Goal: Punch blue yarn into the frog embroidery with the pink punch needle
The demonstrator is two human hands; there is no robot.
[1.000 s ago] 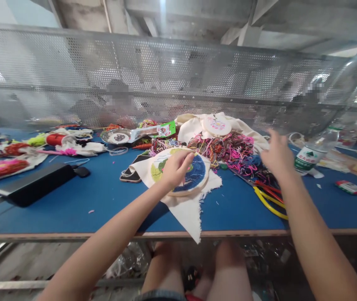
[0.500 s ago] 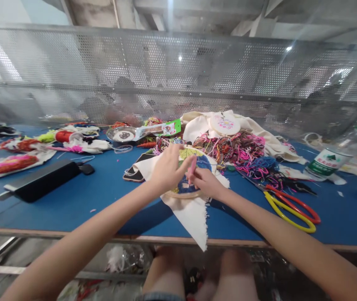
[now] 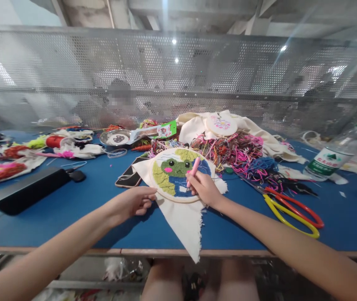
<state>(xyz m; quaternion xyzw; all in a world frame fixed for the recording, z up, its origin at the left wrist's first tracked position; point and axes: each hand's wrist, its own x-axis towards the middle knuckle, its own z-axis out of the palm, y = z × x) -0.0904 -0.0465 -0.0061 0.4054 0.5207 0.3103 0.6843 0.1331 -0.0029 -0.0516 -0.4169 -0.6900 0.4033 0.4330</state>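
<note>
We have our right hand [image 3: 206, 188] pinching a pink pen-like tool [image 3: 193, 169], its tip down at the blue part of the hooped embroidery [image 3: 178, 171], which lies on the blue table [image 3: 97, 175] right in front of us. Our left hand [image 3: 137, 200] reaches to the near left of the hoop, index finger stretched to the rim and the other fingers curled; we cannot tell whether it grips the rim. The stitched picture shows a green face with black eyes and a pink cheek, against yellow-green and blue. White cloth [image 3: 186, 225] spreads beyond the hoop, one corner hanging past the table's near edge. Just left of it we see a phone [image 3: 130, 178], partly under the cloth. Behind the hoop lies a tangled heap of yarn [image 3: 237, 148], with a smaller floral hoop [image 3: 221, 124] beyond it. To the right, we see red-and-yellow-handled scissors [image 3: 267, 195] and a tilted clear bottle [image 3: 328, 161].
</note>
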